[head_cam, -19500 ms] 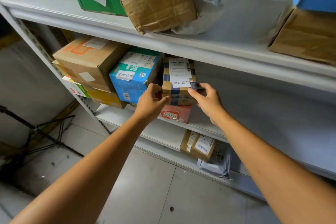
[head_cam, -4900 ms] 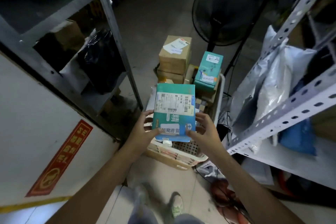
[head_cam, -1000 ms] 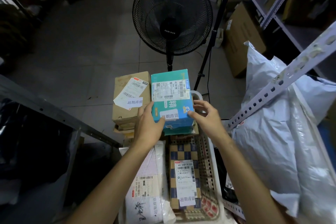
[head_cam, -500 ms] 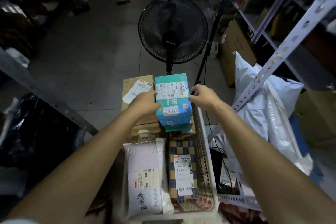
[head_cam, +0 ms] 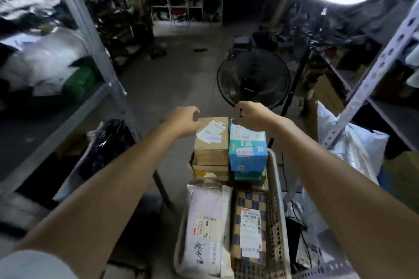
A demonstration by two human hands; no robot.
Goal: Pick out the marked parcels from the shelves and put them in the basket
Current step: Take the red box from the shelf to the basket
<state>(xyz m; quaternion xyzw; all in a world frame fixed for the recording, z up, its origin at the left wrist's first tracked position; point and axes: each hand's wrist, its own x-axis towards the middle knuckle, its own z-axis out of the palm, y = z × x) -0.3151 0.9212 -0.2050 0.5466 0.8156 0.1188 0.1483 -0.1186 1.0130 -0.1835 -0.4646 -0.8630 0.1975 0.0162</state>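
The teal parcel (head_cam: 247,149) sits on top of a short stack at the far end of the basket (head_cam: 275,188). Its printed label faces up, and a brown carton (head_cam: 212,140) stands just beside it on the left. I judge the step in hand to be the release: the parcel is down and the hands have to leave it.

To do that well, the parcel should sit square on the box beneath before any finger comes away, because it stands high above the basket rim. A light press on the top and then a straight lift upward would keep it from tipping out over that rim. Nearer the camera, a white padded mailer (head_cam: 205,229) and a checkered parcel (head_cam: 249,222) lie flat and fill the basket floor — so stacking is the only room left.

Both arms reach forward, nearly parallel. The right hand (head_cam: 251,114) is at the parcel's far top edge, knuckles up, with its fingers curled down behind. The back of the hand hides them, so I cannot tell whether they pinch the edge or only brush it. The left hand (head_cam: 184,120) hovers over the carton's far left corner — fingers loosely curled, holding nothing.
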